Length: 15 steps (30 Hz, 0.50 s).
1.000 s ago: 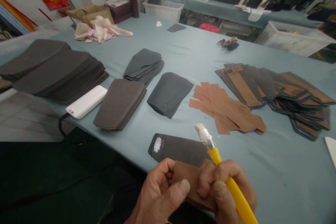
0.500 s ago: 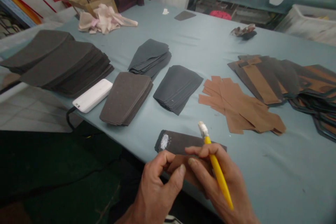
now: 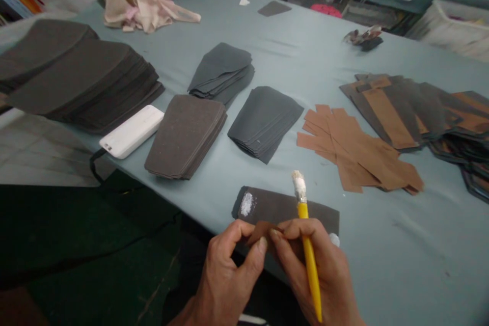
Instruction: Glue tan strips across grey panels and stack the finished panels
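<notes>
Pinching a small brown flexible strip [image 3: 263,230] in my left hand [image 3: 231,270], I met it with the fingertips of my right hand [image 3: 317,265], which also gripped a yellow-handled paste brush [image 3: 307,249] upright. Lower centre of the frame: the strip above a dark grey felt-like strip [image 3: 294,212] dabbed with white paste [image 3: 246,204], lying on the blue-grey cloth-covered table [image 3: 385,244]. Step judged as pasting; pressing the brown strip down seemed called for next.

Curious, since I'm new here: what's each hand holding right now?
Left hand: closed, pinching a brown strip.
Right hand: closed, gripping a yellow-handled brush.
</notes>
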Tool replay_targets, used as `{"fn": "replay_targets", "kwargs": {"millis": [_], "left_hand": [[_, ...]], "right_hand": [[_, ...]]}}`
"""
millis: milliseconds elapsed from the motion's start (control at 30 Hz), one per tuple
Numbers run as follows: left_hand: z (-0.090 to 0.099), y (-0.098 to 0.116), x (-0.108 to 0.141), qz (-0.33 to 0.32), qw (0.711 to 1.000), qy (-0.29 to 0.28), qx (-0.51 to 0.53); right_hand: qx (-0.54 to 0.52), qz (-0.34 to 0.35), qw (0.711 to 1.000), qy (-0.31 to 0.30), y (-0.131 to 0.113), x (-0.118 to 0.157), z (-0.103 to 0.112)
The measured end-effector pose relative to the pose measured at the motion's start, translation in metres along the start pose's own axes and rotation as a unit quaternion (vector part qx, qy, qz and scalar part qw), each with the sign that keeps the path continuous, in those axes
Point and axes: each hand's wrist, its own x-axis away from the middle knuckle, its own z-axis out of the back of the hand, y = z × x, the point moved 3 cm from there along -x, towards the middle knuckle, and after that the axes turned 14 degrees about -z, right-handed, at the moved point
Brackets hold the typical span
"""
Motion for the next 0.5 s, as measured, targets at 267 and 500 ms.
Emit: {"fn": "replay_targets", "kwargs": {"millis": [267,500], "left_hand": [[0.002,0.001,0.007,-0.022,1.0,-0.001,0.001],[0.011,-0.002,0.012,-0.083,0.993,0.027,-0.081]], "right_hand": [[0.006,-0.001,1.0,0.002,-0.001,0.008,-0.001],[0.025,-0.003,1.0,0.011,0.003,-0.003,-0.002]]}}
